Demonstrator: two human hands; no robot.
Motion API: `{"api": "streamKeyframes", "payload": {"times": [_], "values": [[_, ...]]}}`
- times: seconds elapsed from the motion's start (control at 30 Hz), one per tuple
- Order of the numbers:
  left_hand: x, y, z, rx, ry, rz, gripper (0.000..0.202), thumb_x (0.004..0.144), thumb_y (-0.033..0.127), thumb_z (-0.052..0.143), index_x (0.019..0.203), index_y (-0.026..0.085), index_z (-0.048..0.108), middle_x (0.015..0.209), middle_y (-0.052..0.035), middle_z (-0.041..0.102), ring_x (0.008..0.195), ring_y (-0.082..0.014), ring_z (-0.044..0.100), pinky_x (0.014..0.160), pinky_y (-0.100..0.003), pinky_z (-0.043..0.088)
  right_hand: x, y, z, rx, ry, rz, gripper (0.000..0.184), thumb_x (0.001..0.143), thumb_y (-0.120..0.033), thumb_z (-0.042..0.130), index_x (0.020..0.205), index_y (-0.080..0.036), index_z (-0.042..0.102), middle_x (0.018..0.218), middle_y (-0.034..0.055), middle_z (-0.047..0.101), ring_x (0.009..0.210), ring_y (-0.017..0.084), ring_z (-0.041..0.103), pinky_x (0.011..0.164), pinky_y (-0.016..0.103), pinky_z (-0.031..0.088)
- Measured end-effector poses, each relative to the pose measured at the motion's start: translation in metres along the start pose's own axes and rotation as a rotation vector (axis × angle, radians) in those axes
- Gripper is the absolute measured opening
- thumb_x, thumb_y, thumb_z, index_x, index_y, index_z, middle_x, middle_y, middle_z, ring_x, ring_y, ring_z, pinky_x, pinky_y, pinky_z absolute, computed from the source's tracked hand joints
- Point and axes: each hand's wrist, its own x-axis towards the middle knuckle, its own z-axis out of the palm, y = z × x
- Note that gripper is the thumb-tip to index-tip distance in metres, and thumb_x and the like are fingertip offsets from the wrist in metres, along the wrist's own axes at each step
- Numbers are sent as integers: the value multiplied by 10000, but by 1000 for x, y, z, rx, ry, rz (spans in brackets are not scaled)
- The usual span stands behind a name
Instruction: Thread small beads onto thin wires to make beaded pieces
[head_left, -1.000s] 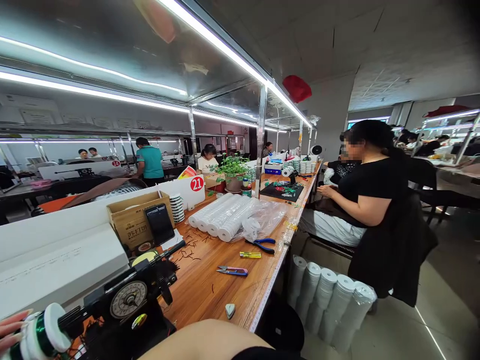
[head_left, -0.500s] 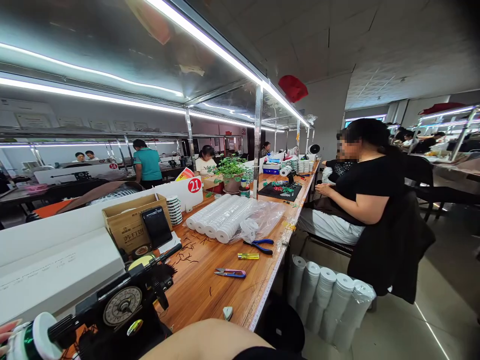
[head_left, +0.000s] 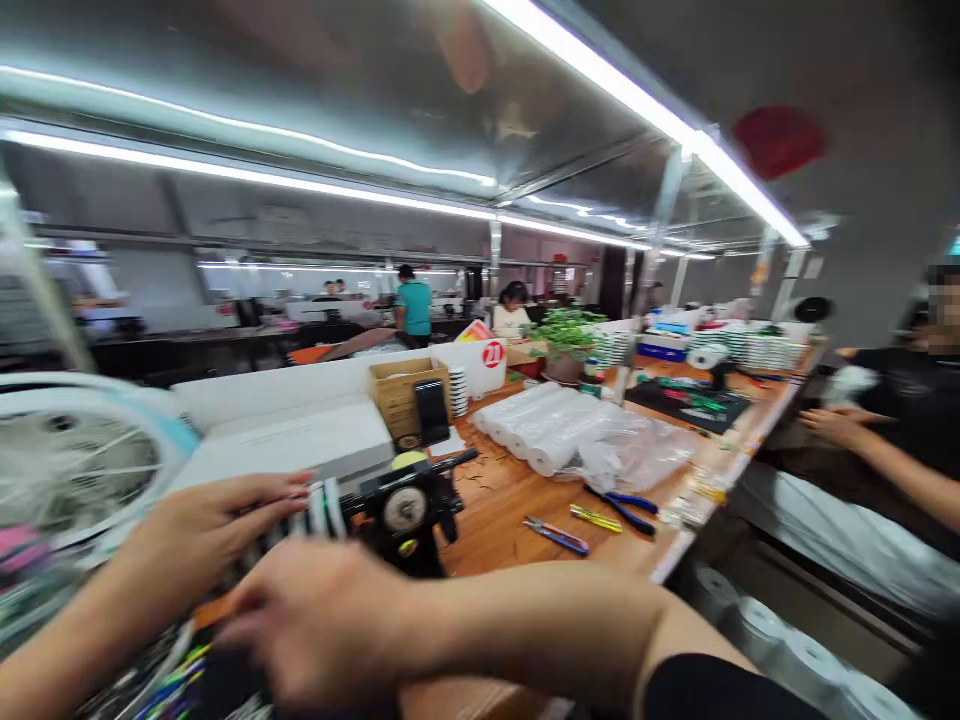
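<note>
A black winding machine [head_left: 409,515] with a round dial stands on the wooden table, a row of white-flanged spools [head_left: 326,508] on its left side. My left hand [head_left: 214,510] reaches in from the left, its fingers and thumb around these spools. In front of them is my right hand [head_left: 322,615], blurred by motion; its fingers point left and down, and what they touch is unclear. It hides part of the spools. Below it lie a dark object and some coloured strands [head_left: 176,680], smeared.
On the table lie thread snips [head_left: 556,535], a yellow lighter-like piece [head_left: 596,518], blue-handled pliers [head_left: 630,508] and wrapped white rolls [head_left: 540,425]. A phone [head_left: 430,412] leans against a carton [head_left: 401,395]. A white wheel-like frame [head_left: 90,395] stands left. A co-worker [head_left: 900,400] sits right.
The view has swung left, so the table and machine appear farther right. Both my hands are now in view at the spools; before, only a few fingertips showed at the left edge.
</note>
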Motion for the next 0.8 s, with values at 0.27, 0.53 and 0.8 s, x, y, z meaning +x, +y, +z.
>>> {"api": "streamKeyframes", "payload": {"times": [0.27,0.53,0.8], "values": [[-13,5,-2,47,-15,-102,219,772,379,557,882,280,718,952,27,713,901,-195,635,812,-274,466,27,23,-46,278,274,270,86,796,-205,549,772,-144,605,705,13,611,655,122,548,623,239,424],[-17,1,0,2,-5,-59,223,792,394,555,912,292,713,946,30,714,896,-180,637,835,-277,461,32,27,-37,321,259,313,133,789,-247,545,773,-137,616,756,36,630,675,125,545,609,242,419],[-18,-1,2,36,9,-65,218,781,394,568,917,306,714,938,30,715,866,-181,639,798,-284,467,30,17,-41,299,220,363,120,778,-232,555,766,-136,625,719,31,617,622,114,513,568,241,387]]}}
